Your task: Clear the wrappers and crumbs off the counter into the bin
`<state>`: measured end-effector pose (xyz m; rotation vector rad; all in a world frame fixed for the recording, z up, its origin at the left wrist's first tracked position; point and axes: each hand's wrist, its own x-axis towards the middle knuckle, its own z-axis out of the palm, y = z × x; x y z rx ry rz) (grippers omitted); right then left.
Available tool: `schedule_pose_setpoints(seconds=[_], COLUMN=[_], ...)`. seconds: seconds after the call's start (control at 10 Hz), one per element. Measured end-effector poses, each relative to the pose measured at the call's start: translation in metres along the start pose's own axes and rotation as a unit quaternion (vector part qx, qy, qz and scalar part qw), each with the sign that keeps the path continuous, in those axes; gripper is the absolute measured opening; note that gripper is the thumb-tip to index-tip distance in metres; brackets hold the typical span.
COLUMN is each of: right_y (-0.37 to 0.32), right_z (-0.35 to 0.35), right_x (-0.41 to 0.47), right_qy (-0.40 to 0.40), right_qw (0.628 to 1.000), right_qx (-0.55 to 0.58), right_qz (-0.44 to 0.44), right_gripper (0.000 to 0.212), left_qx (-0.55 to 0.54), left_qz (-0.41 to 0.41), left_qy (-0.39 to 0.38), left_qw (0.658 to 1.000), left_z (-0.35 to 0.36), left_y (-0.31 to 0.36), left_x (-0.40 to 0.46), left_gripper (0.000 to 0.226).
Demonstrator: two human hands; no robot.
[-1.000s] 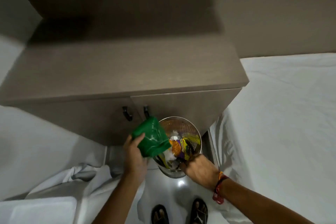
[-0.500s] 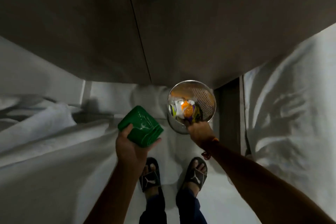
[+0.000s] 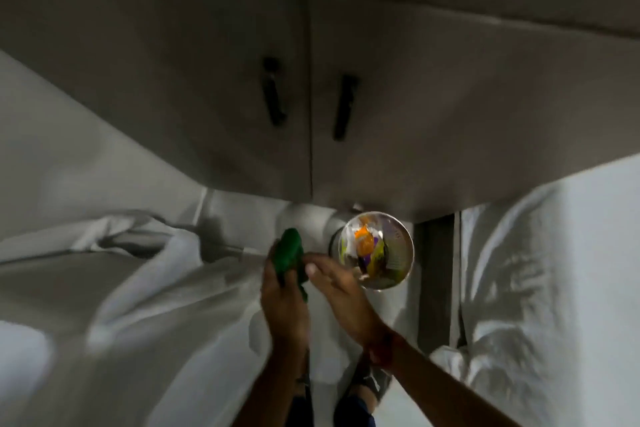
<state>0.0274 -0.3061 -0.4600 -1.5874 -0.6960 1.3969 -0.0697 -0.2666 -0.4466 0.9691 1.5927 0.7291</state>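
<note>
Grey cabinet doors w/ two dark handles fill the top, white sheets either side. Round metal bin sits on the floor by the cabinet foot, wrappers inside. Vs half a sec ago: right hand has let go of the bin rim, fingers spread, now touching the green cloth. Left hand clamps that cloth, more bunched than before, just left of the bin.

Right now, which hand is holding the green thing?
The left hand grips the crumpled green wrapper; the right hand only touches its edge.
</note>
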Motion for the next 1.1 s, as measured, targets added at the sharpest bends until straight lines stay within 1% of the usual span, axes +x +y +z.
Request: schedule_pose_setpoints(seconds=[0.1,0.2,0.3,0.4,0.5,0.6,0.7,0.8,0.9,1.0,1.1], right_y=[-0.083,-0.142,-0.194,-0.239,-0.27,-0.273,-0.258,-0.244,-0.24,-0.243,-0.265], right_z=[0.03,0.038,0.053,0.087,0.144,0.212,0.27,0.307,0.326,0.321,0.303], right_x=[-0.028,-0.046,-0.061,-0.073,-0.088,-0.106,-0.115,-0.117,-0.122,-0.12,-0.122], right_qy=[-0.021,0.024,0.061,0.056,-0.028,-0.078,-0.104,-0.143,-0.192,-0.218,-0.201], right_qw=[0.993,0.991,0.99,0.986,0.982,0.985,0.983,0.961,0.948,0.939,0.94], right_qx=[0.111,0.126,0.124,0.158,0.182,0.133,0.048,0.057,-0.023,-0.157,-0.226], right_qz=[0.032,0.027,0.002,0.007,0.026,0.077,0.142,0.231,0.253,0.216,0.158], right_gripper=[0.032,0.035,0.031,0.03,0.032,0.036,0.034,0.038,0.038,0.049,0.07], left_qx=[0.08,0.202,0.226,0.24,0.122,0.075,0.136,0.214,0.252,0.264,0.252], left_qz=[0.077,0.152,0.159,0.194,0.078,0.023,0.004,-0.015,-0.024,-0.039,0.005], left_qy=[-0.062,-0.109,-0.154,-0.066,-0.073,-0.054,0.015,0.056,0.058,0.025,0.04], left_qw=[0.992,0.961,0.949,0.949,0.987,0.995,0.991,0.975,0.966,0.963,0.967], left_z=[-0.021,-0.054,-0.103,-0.173,-0.247,-0.312,-0.368,-0.402,-0.417,-0.419,-0.421], left_y=[0.07,0.13,0.189,0.232,0.248,0.236,0.208,0.183,0.171,0.172,0.188], left_x=[-0.027,-0.041,-0.055,-0.059,-0.052,-0.05,-0.048,-0.04,-0.037,-0.036,-0.038], left_gripper=[0.049,0.058,0.049,0.049,0.042,0.015,0.012,0.017,0.023,0.034,0.043])
